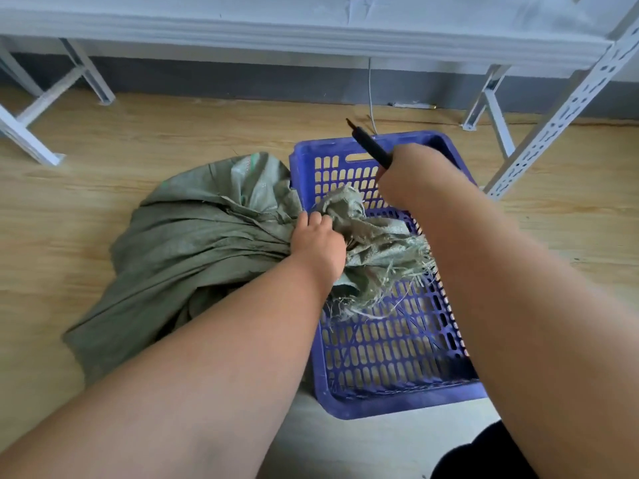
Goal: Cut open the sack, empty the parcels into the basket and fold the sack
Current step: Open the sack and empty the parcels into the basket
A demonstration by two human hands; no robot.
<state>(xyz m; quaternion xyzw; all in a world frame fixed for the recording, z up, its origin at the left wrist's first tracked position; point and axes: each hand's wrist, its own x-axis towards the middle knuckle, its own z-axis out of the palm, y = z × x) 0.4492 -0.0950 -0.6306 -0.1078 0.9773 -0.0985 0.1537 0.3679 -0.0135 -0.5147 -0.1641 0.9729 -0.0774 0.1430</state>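
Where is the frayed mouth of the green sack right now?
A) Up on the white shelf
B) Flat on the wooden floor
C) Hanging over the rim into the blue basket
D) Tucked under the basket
C: the sack lies on the floor, but its frayed mouth, bunched in the left hand, drapes over the rim of the basket.
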